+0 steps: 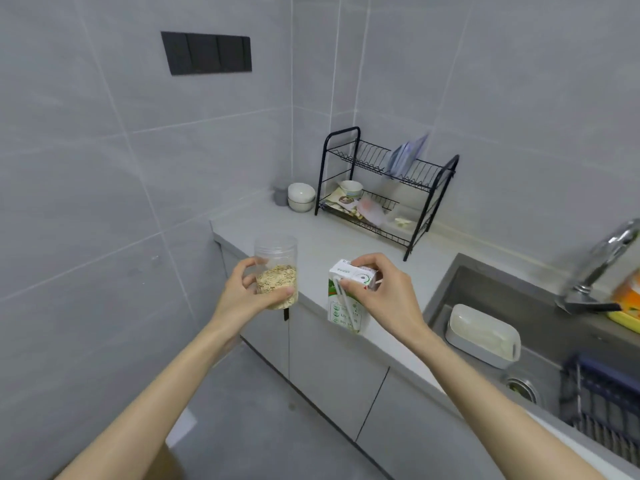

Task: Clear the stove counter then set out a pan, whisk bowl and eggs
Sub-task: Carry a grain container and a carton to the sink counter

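Observation:
My left hand grips a clear plastic jar, about half full of oat flakes and without a lid, held over the front edge of the grey counter. My right hand holds a small white and green drink carton by its top, with a straw fixed to its side, also at the counter's front edge. White bowls are stacked at the back of the counter in the corner. No pan, eggs or stove is in view.
A black two-tier dish rack stands at the back with a bowl, plates and packets on it. To the right lies a steel sink holding a white tub, with a tap above. Grey cabinet doors lie below the counter.

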The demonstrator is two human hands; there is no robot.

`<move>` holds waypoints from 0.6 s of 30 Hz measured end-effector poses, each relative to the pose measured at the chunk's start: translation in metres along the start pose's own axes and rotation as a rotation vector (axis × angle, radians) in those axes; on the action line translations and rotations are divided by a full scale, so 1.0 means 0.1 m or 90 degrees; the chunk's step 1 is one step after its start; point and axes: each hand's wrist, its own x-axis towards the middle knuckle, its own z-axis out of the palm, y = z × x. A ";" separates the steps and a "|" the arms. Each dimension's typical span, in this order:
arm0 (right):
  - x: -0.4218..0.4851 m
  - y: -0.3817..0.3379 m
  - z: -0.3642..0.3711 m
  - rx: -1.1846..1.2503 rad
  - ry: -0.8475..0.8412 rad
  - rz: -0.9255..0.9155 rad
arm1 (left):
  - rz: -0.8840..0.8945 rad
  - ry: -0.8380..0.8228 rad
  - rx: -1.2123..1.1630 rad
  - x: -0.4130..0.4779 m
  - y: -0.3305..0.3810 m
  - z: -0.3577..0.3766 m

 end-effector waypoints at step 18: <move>3.18 0.85 1.71 -0.092 -0.072 0.020 | -0.093 0.031 0.085 3.35 -0.67 -0.60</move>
